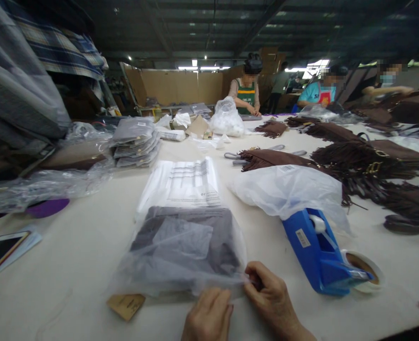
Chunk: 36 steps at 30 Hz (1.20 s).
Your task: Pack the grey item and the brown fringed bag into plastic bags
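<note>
At the near edge of the bench point(70, 279), the left hand point(208, 316) lies curled, knuckles up, pressing the bottom edge of a clear plastic bag point(181, 251) that lies flat with a dark folded garment point(191, 239) inside. The right hand point(271, 298) pinches the bag's lower right corner between thumb and fingers. A brown card tag point(126, 305) lies just beside the bag's left corner. A blue tape dispenser point(317, 255) sits near the right hand, with brown fringed pieces point(369, 166) beyond it.
</note>
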Each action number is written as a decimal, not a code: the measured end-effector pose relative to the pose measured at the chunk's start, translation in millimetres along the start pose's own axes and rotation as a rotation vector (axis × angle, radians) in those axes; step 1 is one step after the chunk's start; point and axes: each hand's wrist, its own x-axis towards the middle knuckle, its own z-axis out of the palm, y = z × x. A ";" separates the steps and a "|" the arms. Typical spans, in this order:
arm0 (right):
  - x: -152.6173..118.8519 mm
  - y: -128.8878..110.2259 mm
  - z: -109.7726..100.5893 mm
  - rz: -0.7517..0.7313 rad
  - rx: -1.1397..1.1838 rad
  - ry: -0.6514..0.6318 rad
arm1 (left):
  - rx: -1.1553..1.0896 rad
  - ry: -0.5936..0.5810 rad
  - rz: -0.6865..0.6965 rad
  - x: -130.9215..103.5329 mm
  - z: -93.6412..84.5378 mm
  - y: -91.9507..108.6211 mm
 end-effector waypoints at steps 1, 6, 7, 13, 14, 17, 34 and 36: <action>0.0 0.8 -0.3 0.031 0.023 -0.022 | 0.115 0.037 0.230 4.9 7.6 -3.7; 2.9 4.0 -4.1 0.238 0.153 -0.067 | 0.380 0.048 0.527 39.4 29.6 -10.6; 3.8 4.5 -5.2 0.281 0.190 -0.069 | 0.383 0.033 0.530 43.7 29.6 -10.4; 7.3 6.0 -10.2 0.407 0.361 -0.143 | 0.340 -0.265 0.401 51.5 18.7 -11.2; 7.2 5.6 -10.7 0.424 0.400 -0.145 | 0.336 -0.282 0.386 52.7 17.7 -10.9; 5.9 3.4 -11.5 0.528 0.568 -0.120 | 0.304 -0.282 0.322 58.5 17.9 -8.0; -0.2 7.9 -14.5 0.568 0.785 -0.124 | 0.552 -0.110 0.400 65.8 29.6 10.6; -1.1 3.4 -14.7 0.535 0.761 -0.092 | 0.550 -0.049 0.351 66.2 34.1 10.3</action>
